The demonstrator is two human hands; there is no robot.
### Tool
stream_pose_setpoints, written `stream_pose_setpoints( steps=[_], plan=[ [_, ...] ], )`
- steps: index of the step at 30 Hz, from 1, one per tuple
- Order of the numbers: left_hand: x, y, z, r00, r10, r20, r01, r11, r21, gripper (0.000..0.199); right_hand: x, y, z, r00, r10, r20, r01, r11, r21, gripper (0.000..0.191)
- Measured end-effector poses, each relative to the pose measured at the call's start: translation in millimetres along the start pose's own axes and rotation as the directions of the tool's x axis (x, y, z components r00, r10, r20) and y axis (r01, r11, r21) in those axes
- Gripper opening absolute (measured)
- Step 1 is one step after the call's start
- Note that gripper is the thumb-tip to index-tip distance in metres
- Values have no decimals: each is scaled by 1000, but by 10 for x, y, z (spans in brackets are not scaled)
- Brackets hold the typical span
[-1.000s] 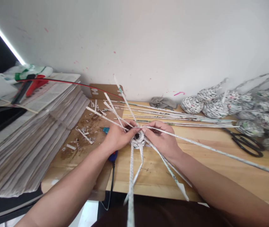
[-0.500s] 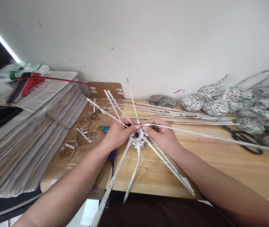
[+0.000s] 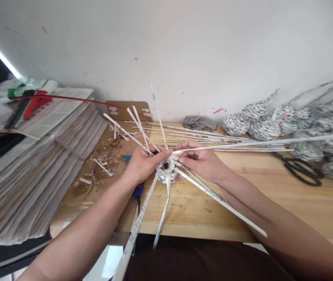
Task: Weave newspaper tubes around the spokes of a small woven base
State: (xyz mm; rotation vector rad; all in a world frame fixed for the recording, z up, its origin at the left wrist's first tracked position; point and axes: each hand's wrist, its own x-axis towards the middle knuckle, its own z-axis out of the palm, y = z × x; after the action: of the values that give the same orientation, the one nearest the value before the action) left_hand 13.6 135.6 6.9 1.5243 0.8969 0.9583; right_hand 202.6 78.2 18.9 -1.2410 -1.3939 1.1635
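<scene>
A small woven paper piece (image 3: 166, 178) with a dark round hole in its top sits between my hands, rolled paper strips fanning out from it on all sides. My left hand (image 3: 144, 166) is closed on its far left rim, thumb pressed on top near the strip bases. My right hand (image 3: 201, 160) is at the far right rim, its thumb and fingers closed around the base of a paper strip. One long paper strip (image 3: 242, 144) runs from the rim across my right fingers to the right edge of view. Part of the weave is hidden behind my fingers.
Several loose paper sticks (image 3: 221, 138) lie behind my hands. Finished woven paper pieces (image 3: 264, 127) are heaped at right, near black scissors (image 3: 303, 171). At left stands a tall newspaper stack (image 3: 63, 156), with paper scraps (image 3: 103, 167) beside it. A blue tool (image 3: 138, 190) lies beneath my left wrist.
The long strip's right end has swung up and away from me. My right fingers have loosened a little at the rim, and a strip at the near right has swung outward.
</scene>
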Motion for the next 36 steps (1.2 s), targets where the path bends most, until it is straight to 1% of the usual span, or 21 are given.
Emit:
stream_pose_setpoints(
  steps=[2,4,6,8,9,11,13,15,16,18,20,24,25,26,28,30,31,33,34,36],
  plan=[
    [-1,5,-3,1000,-7,28,7,1000,-12,29,13,-4,-54,999,31,27,-32,999,42,28],
    [11,-5,-19,999,-4,37,5,1000,-25,29,33,-5,-111,995,55,89,-63,993,99,31],
    [35,-31,-48,1000,15,-2,-15,999,-44,28,59,5,-166,980,66,190,-93,986,140,37],
    [65,-60,-82,997,42,-69,-46,997,-68,27,87,33,-197,966,69,250,-109,983,150,43],
    [77,-69,-96,993,55,-101,-62,995,-74,27,98,53,-196,968,69,243,-106,983,146,45],
    [91,-67,-110,986,81,-145,-89,995,-47,28,111,98,-157,987,51,151,-71,989,128,39],
    [89,-41,-101,979,117,-168,-115,993,21,28,103,129,-83,999,-9,32,5,993,114,29],
    [74,-8,-72,975,147,-166,-133,987,89,28,75,134,-8,989,-128,-76,132,990,43,26],
    [65,4,-52,975,154,-162,-137,985,109,28,57,130,20,972,-205,-113,203,979,-33,25],
    [50,17,-6,976,154,-156,-137,983,119,29,26,120,51,919,-362,-157,326,920,-217,20],
    [40,16,40,977,152,-151,-135,984,119,29,13,118,48,863,-473,-180,393,850,-350,15],
    [32,24,107,974,182,-138,-161,975,151,27,40,110,-28,757,-627,-187,502,740,-449,10],
    [28,35,118,972,191,-134,-168,971,169,25,48,96,-53,740,-652,-167,517,710,-478,8],
    [22,51,127,971,198,-133,-172,967,189,24,53,76,-77,734,-664,-140,524,686,-505,5],
    [4,96,144,970,206,-127,-170,953,251,21,49,28,-114,759,-646,-78,519,673,-527,4],
    [-21,153,172,972,211,-107,-163,925,344,18,25,-9,-127,786,-615,-60,498,688,-528,5],
    [-34,184,193,973,212,-93,-161,906,390,18,8,-18,-126,790,-608,-79,484,698,-528,6],
    [-53,237,252,973,218,-77,-160,874,460,17,-31,-17,-121,792,-591,-151,439,724,-532,8],
    [-57,256,289,972,222,-80,-159,866,474,17,-51,-9,-123,798,-570,-195,413,753,-512,8],
    [-54,270,370,969,229,-89,-162,867,471,16,-88,7,-150,833,-489,-259,361,835,-416,9]
  ],
)
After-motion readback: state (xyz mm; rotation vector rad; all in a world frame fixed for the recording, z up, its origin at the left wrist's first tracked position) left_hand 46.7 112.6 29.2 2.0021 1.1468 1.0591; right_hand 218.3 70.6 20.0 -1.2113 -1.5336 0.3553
